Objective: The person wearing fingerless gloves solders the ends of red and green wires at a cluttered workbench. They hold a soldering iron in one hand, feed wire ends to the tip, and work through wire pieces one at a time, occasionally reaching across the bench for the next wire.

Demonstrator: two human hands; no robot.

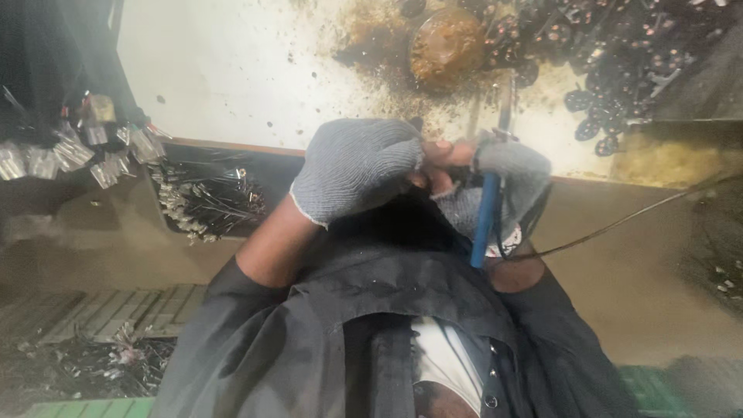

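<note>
Two gloved hands meet at centre. The left hand [356, 166], at 9 o'clock, is curled shut; its contents cannot be told. The right hand [507, 182], at 3 o'clock, grips one blue-handled tool [485, 220]. One rusty bowl [446, 42] sits at 12 o'clock.

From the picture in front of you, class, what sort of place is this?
Probably a small metalwork or soldering workshop: gloved hands hold a blue-handled tool at a stained white bench, with a heap of small dark metal parts and bundles of wire pieces nearby.
</note>
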